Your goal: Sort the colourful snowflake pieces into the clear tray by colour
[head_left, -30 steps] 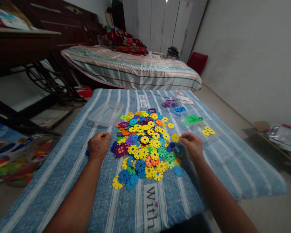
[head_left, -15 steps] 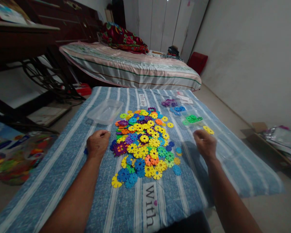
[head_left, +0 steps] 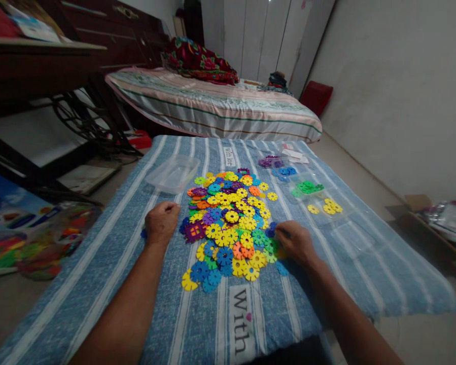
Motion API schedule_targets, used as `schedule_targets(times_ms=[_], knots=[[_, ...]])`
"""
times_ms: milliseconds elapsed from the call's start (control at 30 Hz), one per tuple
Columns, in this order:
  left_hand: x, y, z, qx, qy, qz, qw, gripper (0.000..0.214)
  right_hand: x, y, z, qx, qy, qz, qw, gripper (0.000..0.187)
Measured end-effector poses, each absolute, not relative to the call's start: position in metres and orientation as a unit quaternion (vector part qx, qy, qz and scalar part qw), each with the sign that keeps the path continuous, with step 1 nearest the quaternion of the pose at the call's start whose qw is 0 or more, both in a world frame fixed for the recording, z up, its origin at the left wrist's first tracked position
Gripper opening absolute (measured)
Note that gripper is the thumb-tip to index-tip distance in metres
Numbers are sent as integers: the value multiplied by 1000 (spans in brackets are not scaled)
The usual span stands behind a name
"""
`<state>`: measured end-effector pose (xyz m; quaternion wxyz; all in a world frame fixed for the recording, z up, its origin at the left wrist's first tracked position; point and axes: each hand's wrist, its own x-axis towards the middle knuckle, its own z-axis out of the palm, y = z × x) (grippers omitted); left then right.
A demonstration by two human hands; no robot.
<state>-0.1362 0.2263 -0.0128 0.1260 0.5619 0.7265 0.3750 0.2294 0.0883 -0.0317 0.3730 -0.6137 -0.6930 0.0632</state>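
Note:
A heap of flower-shaped plastic discs (head_left: 232,216) in yellow, blue, orange, green and purple lies on the striped cloth. Just left of it, my left hand (head_left: 161,222) is closed in a loose fist; what its fingers hold, if anything, is hidden. My right hand (head_left: 295,241) is at the heap's right edge, beside dark blue discs (head_left: 271,229) and over part of the green ones. Its fingers are curled together, and I cannot see anything between them. Several sorted yellow discs (head_left: 331,206) lie farther right, near a group of green discs (head_left: 308,187).
An empty clear plastic box (head_left: 173,175) stands at the back left. Blue discs (head_left: 287,171) and purple discs (head_left: 270,161) sit in clear compartments at the back right. Behind the table is a bed (head_left: 212,109); a cardboard box (head_left: 436,228) stands on the floor at right.
My right hand has moved left and nearer, from beside the yellow discs to the heap's edge. More yellow discs now show at the right. My left hand stays by the heap; the view has shifted slightly.

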Motion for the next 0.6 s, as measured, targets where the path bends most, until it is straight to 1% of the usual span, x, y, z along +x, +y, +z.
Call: schedule_targets(times_ms=[167, 367, 500, 600], knots=[[-137, 226, -14, 567, 721, 378, 124, 21, 206, 102, -24, -562, -744, 61, 356, 17], [-137, 225, -13, 570, 719, 380, 122, 21, 177, 126, -16, -560, -774, 46, 292, 28], [-136, 225, -13, 568, 720, 380, 123, 22, 167, 129, -18, -583, -769, 43, 260, 16], [-136, 225, -13, 567, 720, 381, 128, 22, 168, 128, -21, -581, -765, 51, 271, 13]])
